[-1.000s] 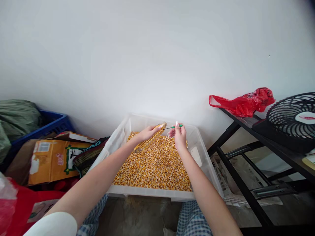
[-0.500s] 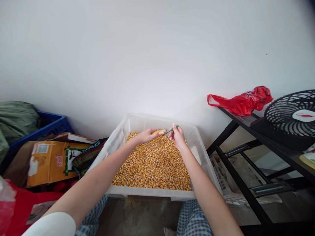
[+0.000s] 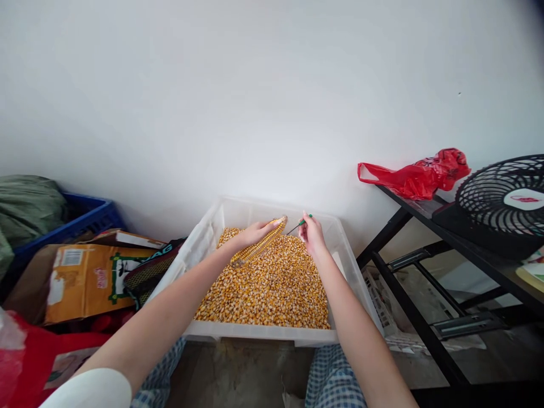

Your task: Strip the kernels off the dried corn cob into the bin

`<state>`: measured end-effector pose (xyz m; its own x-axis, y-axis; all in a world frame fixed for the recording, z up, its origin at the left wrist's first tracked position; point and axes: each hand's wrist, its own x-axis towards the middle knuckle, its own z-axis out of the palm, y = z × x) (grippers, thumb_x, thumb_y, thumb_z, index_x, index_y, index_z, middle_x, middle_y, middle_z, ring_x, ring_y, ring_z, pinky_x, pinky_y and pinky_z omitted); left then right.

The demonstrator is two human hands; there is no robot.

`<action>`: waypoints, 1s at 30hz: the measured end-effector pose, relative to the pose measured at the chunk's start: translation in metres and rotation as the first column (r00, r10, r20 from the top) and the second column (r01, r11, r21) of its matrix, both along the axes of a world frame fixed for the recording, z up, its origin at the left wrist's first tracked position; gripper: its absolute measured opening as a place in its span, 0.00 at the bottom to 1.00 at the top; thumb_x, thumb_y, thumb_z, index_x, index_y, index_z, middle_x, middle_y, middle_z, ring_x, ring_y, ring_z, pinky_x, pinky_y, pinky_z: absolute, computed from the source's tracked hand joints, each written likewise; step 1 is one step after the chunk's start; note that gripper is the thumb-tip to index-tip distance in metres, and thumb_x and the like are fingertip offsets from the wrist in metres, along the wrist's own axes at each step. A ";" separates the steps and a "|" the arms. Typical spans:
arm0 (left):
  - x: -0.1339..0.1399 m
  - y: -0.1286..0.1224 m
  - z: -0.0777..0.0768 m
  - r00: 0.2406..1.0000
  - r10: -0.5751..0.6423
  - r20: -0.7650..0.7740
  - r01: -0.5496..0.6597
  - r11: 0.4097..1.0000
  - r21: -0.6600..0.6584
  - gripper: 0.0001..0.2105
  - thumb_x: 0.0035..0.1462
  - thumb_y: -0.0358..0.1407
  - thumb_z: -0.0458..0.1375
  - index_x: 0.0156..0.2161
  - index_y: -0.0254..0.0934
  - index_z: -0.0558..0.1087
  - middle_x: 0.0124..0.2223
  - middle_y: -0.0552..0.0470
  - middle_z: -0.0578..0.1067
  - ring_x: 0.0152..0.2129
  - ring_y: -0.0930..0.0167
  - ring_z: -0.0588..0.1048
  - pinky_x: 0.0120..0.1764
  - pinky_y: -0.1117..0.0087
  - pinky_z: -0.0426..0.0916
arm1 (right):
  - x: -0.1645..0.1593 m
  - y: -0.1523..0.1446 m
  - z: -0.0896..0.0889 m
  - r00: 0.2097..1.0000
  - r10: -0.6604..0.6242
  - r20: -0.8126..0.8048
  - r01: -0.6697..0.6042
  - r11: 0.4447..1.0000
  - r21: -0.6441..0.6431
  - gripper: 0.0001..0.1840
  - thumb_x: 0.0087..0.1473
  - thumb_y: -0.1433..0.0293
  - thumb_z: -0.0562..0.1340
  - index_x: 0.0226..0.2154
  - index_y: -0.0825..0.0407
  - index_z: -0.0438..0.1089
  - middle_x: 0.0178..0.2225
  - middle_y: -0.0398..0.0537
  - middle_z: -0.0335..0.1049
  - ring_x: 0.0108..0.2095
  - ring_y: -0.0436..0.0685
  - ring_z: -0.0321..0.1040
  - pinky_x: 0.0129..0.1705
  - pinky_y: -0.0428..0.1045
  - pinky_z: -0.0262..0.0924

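The left hand (image 3: 253,234) grips a corn cob (image 3: 260,246); the right hand (image 3: 313,232) pinches a green-handled tool (image 3: 301,222) above kernels (image 3: 263,289) in a bin (image 3: 263,332).

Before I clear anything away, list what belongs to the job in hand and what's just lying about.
In use:
long yellow corn cob, left hand
thin green-handled tool, right hand
translucent plastic bin
loose yellow kernels

Lying about:
crumpled red plastic bag
round black fan
orange cardboard box
blue plastic crate
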<state>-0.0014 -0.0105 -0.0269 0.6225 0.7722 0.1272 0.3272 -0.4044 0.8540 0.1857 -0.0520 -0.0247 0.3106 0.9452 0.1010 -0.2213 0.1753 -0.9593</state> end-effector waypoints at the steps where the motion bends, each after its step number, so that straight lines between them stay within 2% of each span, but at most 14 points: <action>1: 0.000 0.000 0.001 1.000 0.014 0.004 -0.014 1.000 -0.019 0.30 0.54 0.56 0.45 0.51 0.36 0.71 0.50 0.49 0.73 0.47 0.60 0.69 0.50 0.64 0.60 | 0.001 0.001 0.000 0.999 -0.039 0.017 0.039 0.999 0.003 0.22 0.43 0.51 0.61 0.19 0.51 0.58 0.11 0.35 0.55 0.11 0.43 0.49 0.12 0.42 0.41; 4: 0.000 -0.003 0.006 0.999 0.025 0.031 -0.023 0.998 -0.052 0.28 0.49 0.54 0.53 0.49 0.35 0.71 0.45 0.48 0.75 0.42 0.61 0.72 0.44 0.66 0.64 | 0.000 0.003 -0.003 0.988 -0.148 0.049 0.147 0.989 0.021 0.23 0.44 0.50 0.60 0.18 0.51 0.58 0.17 0.38 0.60 0.18 0.45 0.58 0.19 0.42 0.54; 7: 0.004 -0.006 0.008 0.995 0.000 0.096 0.005 0.998 -0.055 0.29 0.43 0.49 0.60 0.50 0.33 0.69 0.40 0.48 0.76 0.36 0.64 0.73 0.37 0.68 0.67 | -0.011 0.002 -0.005 0.994 -0.103 0.034 0.102 0.994 0.034 0.21 0.46 0.50 0.59 0.25 0.51 0.63 0.27 0.42 0.67 0.30 0.49 0.66 0.31 0.45 0.62; 9: 0.009 -0.007 0.006 0.990 -0.025 0.137 0.032 0.998 -0.050 0.30 0.42 0.45 0.61 0.51 0.33 0.67 0.40 0.48 0.75 0.35 0.65 0.73 0.37 0.69 0.67 | -0.020 0.000 -0.005 0.999 -0.006 0.033 0.005 0.999 0.041 0.19 0.45 0.52 0.61 0.29 0.51 0.62 0.31 0.43 0.69 0.33 0.50 0.67 0.35 0.46 0.62; 11: 0.014 -0.008 0.002 0.985 -0.056 0.165 0.065 0.997 -0.050 0.29 0.42 0.42 0.62 0.51 0.33 0.67 0.40 0.49 0.75 0.35 0.66 0.73 0.38 0.69 0.67 | -0.029 -0.002 -0.006 0.997 0.074 0.026 -0.076 0.995 0.068 0.19 0.42 0.56 0.64 0.30 0.50 0.60 0.31 0.42 0.69 0.34 0.51 0.68 0.37 0.47 0.62; 15: 0.022 -0.010 -0.006 0.968 -0.094 0.233 0.116 0.990 -0.081 0.26 0.43 0.40 0.61 0.49 0.32 0.67 0.39 0.49 0.74 0.34 0.67 0.72 0.38 0.70 0.66 | -0.036 -0.003 -0.009 0.986 0.161 -0.050 -0.153 0.979 0.132 0.18 0.41 0.60 0.66 0.29 0.50 0.59 0.29 0.40 0.67 0.33 0.52 0.68 0.38 0.49 0.62; 21: 0.023 -0.014 -0.008 0.951 -0.099 0.294 0.150 0.976 -0.157 0.24 0.44 0.40 0.61 0.48 0.32 0.69 0.41 0.49 0.74 0.37 0.66 0.72 0.42 0.68 0.66 | -0.029 0.001 -0.014 0.971 0.219 -0.099 -0.205 0.970 0.134 0.18 0.41 0.59 0.66 0.27 0.49 0.57 0.28 0.40 0.67 0.34 0.51 0.67 0.39 0.49 0.62; 27: 0.022 -0.017 -0.003 0.953 -0.090 0.290 0.152 0.968 -0.201 0.25 0.45 0.42 0.60 0.49 0.33 0.69 0.42 0.46 0.75 0.38 0.64 0.73 0.43 0.65 0.66 | -0.027 0.001 -0.009 0.949 0.303 -0.082 -0.288 0.945 0.153 0.17 0.44 0.58 0.65 0.29 0.49 0.59 0.30 0.42 0.68 0.36 0.53 0.67 0.39 0.50 0.63; 30: 0.022 -0.016 -0.003 0.956 -0.079 0.283 0.134 0.975 -0.180 0.26 0.43 0.43 0.60 0.48 0.31 0.69 0.41 0.47 0.75 0.39 0.62 0.72 0.45 0.63 0.65 | -0.028 -0.002 -0.007 0.963 0.269 -0.033 -0.263 0.956 0.134 0.16 0.44 0.58 0.64 0.30 0.49 0.60 0.30 0.42 0.68 0.35 0.52 0.67 0.39 0.49 0.62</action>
<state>0.0210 -0.0267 -0.0295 0.6652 0.7300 0.1569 0.0356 -0.2409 0.9699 0.1576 -0.0537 -0.0317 0.0577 0.9746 0.2165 -0.3244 0.2234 -0.9192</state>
